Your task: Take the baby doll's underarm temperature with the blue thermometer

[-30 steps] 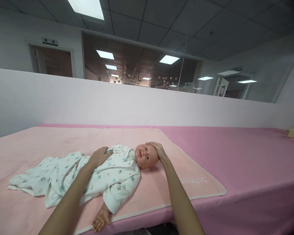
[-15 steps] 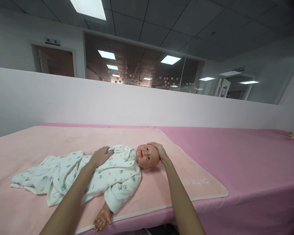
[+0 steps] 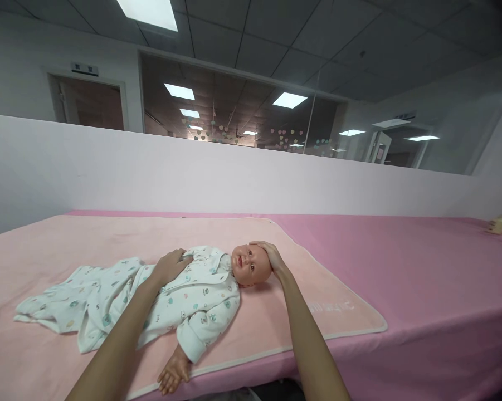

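Observation:
A baby doll lies on its back on a peach blanket, its head toward the right. It wears white printed baby clothes that spread out to the left. My left hand rests flat on the front of the clothes, fingers extended. Against the top of the doll's head lies my right hand, its fingers stretched over the crown and gripping nothing. One doll hand sticks out of a sleeve near the front edge of the blanket; its other arm is hidden from me.
Pink cloth covers the table beneath the blanket and drops over the front edge. A white partition wall stands behind, with glass windows above. At the far right edge, another person's hand is by a small yellow object.
Both my hands keep their places on the doll. The whole view has shifted very slightly, and the yellow object at the far right sits a little farther left.

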`<control>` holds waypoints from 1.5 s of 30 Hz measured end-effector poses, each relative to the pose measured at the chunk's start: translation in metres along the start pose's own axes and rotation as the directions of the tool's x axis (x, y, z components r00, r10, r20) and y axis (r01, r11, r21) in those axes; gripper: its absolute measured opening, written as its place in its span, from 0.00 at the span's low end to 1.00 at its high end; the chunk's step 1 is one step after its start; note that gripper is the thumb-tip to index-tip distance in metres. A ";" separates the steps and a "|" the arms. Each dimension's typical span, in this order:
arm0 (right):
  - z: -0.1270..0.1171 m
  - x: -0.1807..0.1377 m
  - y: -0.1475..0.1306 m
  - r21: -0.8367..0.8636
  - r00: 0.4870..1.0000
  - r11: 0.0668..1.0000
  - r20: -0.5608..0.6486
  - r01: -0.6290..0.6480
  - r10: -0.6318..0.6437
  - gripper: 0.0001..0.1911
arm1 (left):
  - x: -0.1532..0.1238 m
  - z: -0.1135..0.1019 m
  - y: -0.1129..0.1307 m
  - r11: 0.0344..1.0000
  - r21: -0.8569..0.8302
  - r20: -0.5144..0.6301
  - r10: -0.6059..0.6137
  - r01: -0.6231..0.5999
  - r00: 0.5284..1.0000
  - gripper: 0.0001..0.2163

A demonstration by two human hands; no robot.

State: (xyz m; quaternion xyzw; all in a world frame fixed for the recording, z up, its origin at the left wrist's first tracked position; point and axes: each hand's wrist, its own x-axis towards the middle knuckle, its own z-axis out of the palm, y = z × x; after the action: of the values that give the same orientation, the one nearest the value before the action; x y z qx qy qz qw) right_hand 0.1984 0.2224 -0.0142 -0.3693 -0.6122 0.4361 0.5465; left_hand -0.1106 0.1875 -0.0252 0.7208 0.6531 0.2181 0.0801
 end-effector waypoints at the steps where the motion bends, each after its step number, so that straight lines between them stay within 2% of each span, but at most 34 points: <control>1: 0.000 0.000 -0.001 0.008 1.000 1.000 -0.003 -0.014 0.014 0.13 | 0.000 0.000 0.000 1.000 0.000 -0.001 0.003 -0.003 1.000 0.23; 5: 0.000 0.000 -0.002 0.045 0.997 0.996 0.013 -0.077 0.077 0.21 | 0.000 0.000 0.000 1.000 0.005 0.000 0.007 -0.007 1.000 0.23; 8: -0.001 0.001 0.001 0.042 0.997 0.997 -0.045 -0.063 0.065 0.24 | 0.000 0.000 0.000 1.000 0.009 -0.001 0.005 -0.005 1.000 0.23; 10: -0.001 0.002 0.003 0.024 0.998 0.999 -0.049 -0.025 0.026 0.20 | 0.000 -0.001 0.001 1.000 0.010 -0.004 0.001 -0.001 1.000 0.23; 14: -0.002 0.004 0.005 -0.025 0.998 0.999 0.046 0.047 -0.046 0.13 | 0.000 0.000 0.001 1.000 0.012 -0.003 0.004 -0.004 1.000 0.23; 28: 0.001 -0.001 -0.001 -0.012 0.999 1.000 0.034 0.012 -0.012 0.13 | -0.001 -0.001 0.002 1.000 -0.004 -0.018 0.009 -0.009 1.000 0.23; 31: 0.001 0.000 -0.001 0.003 1.000 1.000 -0.016 -0.005 0.005 0.14 | -0.002 0.000 0.002 1.000 -0.015 -0.028 0.017 -0.017 0.999 0.22; 35: 0.000 0.003 0.002 0.032 0.995 0.998 -0.082 -0.048 0.051 0.21 | -0.002 0.000 0.002 1.000 -0.024 -0.038 0.015 -0.016 0.999 0.22; 39: -0.001 0.005 0.005 0.021 0.991 0.998 -0.123 -0.056 0.058 0.22 | -0.002 0.000 0.003 1.000 -0.020 -0.024 0.006 -0.007 1.000 0.22; 42: 0.000 0.005 0.004 0.008 0.986 1.000 -0.164 -0.024 0.025 0.24 | -0.002 0.000 0.002 1.000 -0.011 -0.016 0.008 -0.008 1.000 0.22; 45: 0.001 0.002 -0.001 0.013 0.984 0.998 -0.168 0.065 -0.062 0.25 | -0.001 0.000 0.001 1.000 -0.003 -0.019 0.012 -0.012 1.000 0.22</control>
State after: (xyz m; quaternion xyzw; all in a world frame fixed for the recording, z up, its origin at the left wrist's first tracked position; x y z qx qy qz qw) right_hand 0.1970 0.2240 -0.0125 -0.3797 -0.5716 0.3915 0.6131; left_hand -0.1094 0.1867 -0.0252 0.7225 0.6490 0.2264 0.0738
